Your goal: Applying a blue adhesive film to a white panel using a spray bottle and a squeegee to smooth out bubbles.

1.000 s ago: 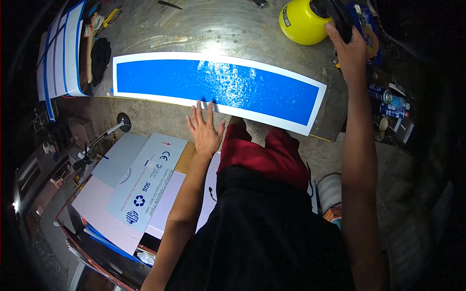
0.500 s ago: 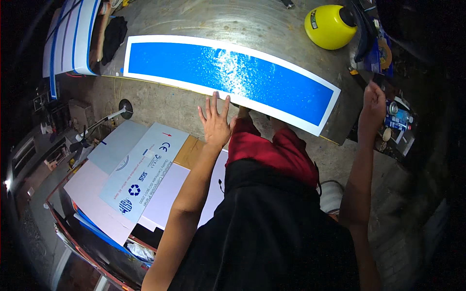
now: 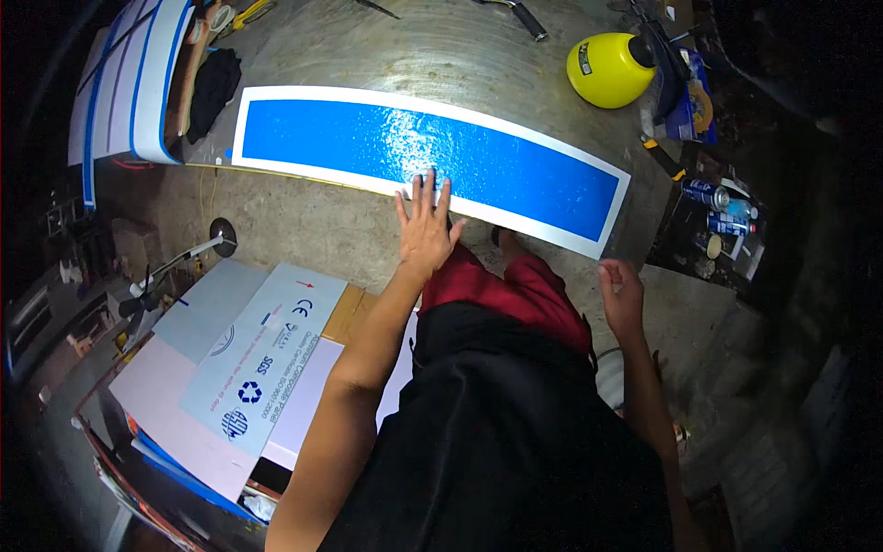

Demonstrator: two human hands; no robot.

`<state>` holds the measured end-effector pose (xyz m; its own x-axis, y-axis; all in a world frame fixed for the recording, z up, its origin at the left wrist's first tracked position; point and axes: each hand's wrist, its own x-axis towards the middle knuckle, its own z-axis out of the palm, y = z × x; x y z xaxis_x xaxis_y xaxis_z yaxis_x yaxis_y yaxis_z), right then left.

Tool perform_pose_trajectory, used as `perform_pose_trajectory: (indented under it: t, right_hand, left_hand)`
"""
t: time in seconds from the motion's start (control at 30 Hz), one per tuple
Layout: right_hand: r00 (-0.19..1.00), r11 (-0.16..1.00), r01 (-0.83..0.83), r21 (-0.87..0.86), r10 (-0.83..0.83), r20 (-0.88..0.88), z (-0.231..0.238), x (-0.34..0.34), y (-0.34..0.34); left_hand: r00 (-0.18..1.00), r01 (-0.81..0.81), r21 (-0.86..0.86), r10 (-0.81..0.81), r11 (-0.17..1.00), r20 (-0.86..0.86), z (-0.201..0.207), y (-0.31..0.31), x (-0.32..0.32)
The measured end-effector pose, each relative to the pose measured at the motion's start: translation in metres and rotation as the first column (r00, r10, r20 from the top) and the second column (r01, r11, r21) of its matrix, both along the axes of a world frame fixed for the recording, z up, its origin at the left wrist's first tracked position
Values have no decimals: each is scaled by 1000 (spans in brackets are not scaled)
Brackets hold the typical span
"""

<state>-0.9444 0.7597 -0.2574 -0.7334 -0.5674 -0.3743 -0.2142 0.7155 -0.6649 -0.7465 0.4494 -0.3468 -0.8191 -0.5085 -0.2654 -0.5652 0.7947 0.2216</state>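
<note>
A long blue panel [image 3: 515,175] with a white border, wet-looking and glossy, lies along the near edge of the metal worktable [image 3: 451,64]. My left hand [image 3: 426,225] is open, its fingers spread and resting on the middle of the panel's near border. Close to the panel's near right corner is my right hand [image 3: 623,294], fingers curled in and closed; what they hold, if anything, is too small to make out. A yellow-and-black utility knife [image 3: 664,158] lies at the table's right end, beyond that hand.
A yellow spray bottle [image 3: 607,72] stands at the far right. Spray cans [image 3: 705,193] are beside the table's right end. At lower left, printed composite sheets [image 3: 262,345] are stacked. A black cloth [image 3: 214,92] and a striped white-and-blue sheet [image 3: 129,83] are at far left.
My right hand has come left and nearer, from beside the table's right end to the panel's near right corner. My left fingers have moved slightly farther onto the panel.
</note>
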Motion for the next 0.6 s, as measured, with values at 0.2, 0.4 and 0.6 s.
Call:
perform_pose_trajectory:
  t: [0.2, 0.4, 0.6]
  right_hand:
    - [977, 978, 145, 151, -166, 134, 9, 65, 6]
    - [962, 958, 97, 271, -160, 221, 18, 136, -3]
    - [956, 948, -58, 312, -38, 292, 21, 157, 7]
  left_hand:
    - [972, 235, 115, -233, 965, -37, -9, 17, -11]
    - [880, 473, 117, -463, 873, -103, -15, 25, -15]
    - [960, 274, 62, -269, 960, -79, -25, -19, 5]
